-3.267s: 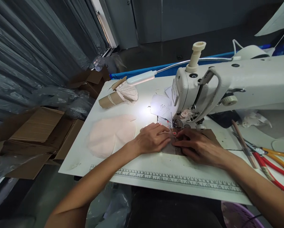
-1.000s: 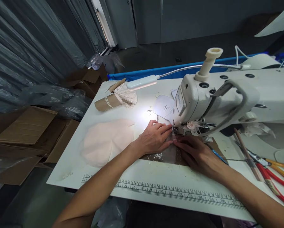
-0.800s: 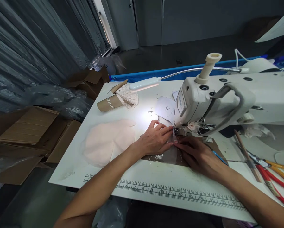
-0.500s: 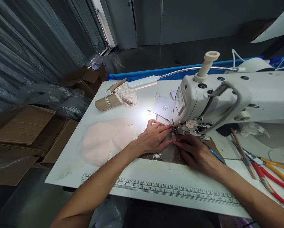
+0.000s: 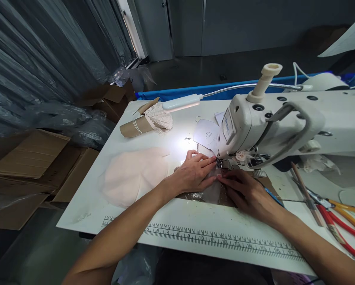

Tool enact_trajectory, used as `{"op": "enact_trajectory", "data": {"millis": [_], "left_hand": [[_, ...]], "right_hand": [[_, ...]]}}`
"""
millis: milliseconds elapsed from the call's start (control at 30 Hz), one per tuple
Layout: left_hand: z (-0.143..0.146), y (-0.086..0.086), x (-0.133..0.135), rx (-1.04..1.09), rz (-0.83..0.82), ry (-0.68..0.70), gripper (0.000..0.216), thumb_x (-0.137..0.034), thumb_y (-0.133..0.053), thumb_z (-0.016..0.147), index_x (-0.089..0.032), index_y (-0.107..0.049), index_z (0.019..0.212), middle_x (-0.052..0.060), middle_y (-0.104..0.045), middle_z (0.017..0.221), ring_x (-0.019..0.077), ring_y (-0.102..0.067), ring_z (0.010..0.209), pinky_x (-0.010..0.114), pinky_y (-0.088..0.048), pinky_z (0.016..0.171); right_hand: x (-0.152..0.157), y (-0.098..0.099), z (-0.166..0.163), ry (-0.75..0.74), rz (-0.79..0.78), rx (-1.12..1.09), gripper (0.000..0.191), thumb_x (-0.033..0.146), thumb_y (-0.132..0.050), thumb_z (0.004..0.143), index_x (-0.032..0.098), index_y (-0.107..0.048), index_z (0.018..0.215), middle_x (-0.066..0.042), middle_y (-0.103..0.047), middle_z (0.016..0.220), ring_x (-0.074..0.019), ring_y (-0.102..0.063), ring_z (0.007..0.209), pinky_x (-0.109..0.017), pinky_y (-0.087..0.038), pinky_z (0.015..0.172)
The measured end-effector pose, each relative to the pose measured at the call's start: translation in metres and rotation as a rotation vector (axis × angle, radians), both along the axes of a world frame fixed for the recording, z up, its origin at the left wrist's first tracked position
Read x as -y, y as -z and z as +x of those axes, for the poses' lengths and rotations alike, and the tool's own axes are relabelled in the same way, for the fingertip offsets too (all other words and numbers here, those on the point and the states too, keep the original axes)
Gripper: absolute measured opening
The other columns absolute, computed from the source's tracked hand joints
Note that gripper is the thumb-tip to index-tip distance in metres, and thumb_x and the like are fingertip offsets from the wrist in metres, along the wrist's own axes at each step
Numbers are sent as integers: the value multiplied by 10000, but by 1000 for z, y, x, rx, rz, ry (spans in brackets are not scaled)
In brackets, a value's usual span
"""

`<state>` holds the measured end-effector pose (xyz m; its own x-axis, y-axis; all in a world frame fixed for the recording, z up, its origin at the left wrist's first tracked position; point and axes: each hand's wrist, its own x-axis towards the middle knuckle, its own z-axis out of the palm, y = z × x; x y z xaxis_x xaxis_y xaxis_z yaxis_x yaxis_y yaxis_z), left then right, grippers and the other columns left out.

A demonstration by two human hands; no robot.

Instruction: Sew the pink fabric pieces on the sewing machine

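A white sewing machine [image 5: 245, 118] stands at the right of the table. My left hand [image 5: 193, 174] lies flat with fingers stretched, its fingertips close beside the presser foot [image 5: 220, 162]. Under it spreads a thin, sheer piece of fabric [image 5: 211, 194], partly hidden by both hands. My right hand [image 5: 244, 188] is closed in a pinch at the fabric's edge, just in front of the presser foot. A slim blue tool [image 5: 274, 197] sticks out beside the right hand; its other end is hidden. Left of my forearm lie pale pink sheer cut pieces [image 5: 132, 172].
A lamp [image 5: 181, 103] hangs over the table, near a tied brown roll with lace [image 5: 138, 126] and paper patterns [image 5: 207, 132]. Scissors with red handles [image 5: 333, 225] and orange-handled pliers or cutters [image 5: 348, 211] lie at right. A printed ruler [image 5: 201, 238] runs along the front edge. Cardboard boxes [image 5: 31, 158] stand left.
The view has shifted slightly, so the machine sits a little farther right. Both hands hold nearly the same pose at the presser foot.
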<state>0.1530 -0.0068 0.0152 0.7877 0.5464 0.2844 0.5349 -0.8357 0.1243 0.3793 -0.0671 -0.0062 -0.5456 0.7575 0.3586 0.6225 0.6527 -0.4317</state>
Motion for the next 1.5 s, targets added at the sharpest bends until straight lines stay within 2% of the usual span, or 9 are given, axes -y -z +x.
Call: {"op": "enact_trajectory", "data": {"millis": [600,800,1000,1200,1333,1500], "left_hand": [[0,-3,3,-14,-31,-18,422,-385,-376,989,-129,-578,1257,125,-538,1386,273,-522,1119,518,-328,1002],[-1,-2,2,-42,-8,-14,441,-402,-364,994,-118,-562,1267,123,-526,1397,271,-519,1117,534,-325,1017],[2,0,2,8,103,3,408,-388,-405,983,-91,-592,1192,171,-580,1298,261,-547,1089,505,-378,991],[4,11,0,105,162,159,264,-260,-460,969,-134,-675,881,78,-703,1011,163,-600,812,351,-480,790],[2,12,1,169,106,147,231,-281,-508,942,-143,-692,917,66,-708,1031,160,-606,801,339,-489,762],[-2,4,3,109,40,168,260,-320,-511,919,-146,-696,972,89,-681,1109,182,-605,828,370,-489,790]], "right_hand": [[1,2,-1,28,-46,-13,339,170,-455,943,203,-595,1251,-122,-594,1155,-236,-634,1023,-375,-588,810],[0,0,0,1,-59,-30,341,180,-470,940,203,-605,1253,-123,-577,1175,-237,-626,1053,-385,-575,858],[-1,0,3,-19,-65,-8,335,175,-473,932,195,-621,1232,-140,-579,1179,-247,-626,1055,-402,-578,856],[-1,-2,1,-19,-33,-9,335,179,-468,939,208,-618,1237,-139,-589,1132,-246,-632,1011,-424,-583,831],[-1,-2,0,-13,-26,-5,356,171,-459,940,203,-598,1267,-144,-596,1121,-250,-641,989,-442,-586,820],[0,3,1,2,10,14,394,153,-475,920,180,-566,1302,-156,-601,1146,-271,-633,1029,-450,-583,840]]}}
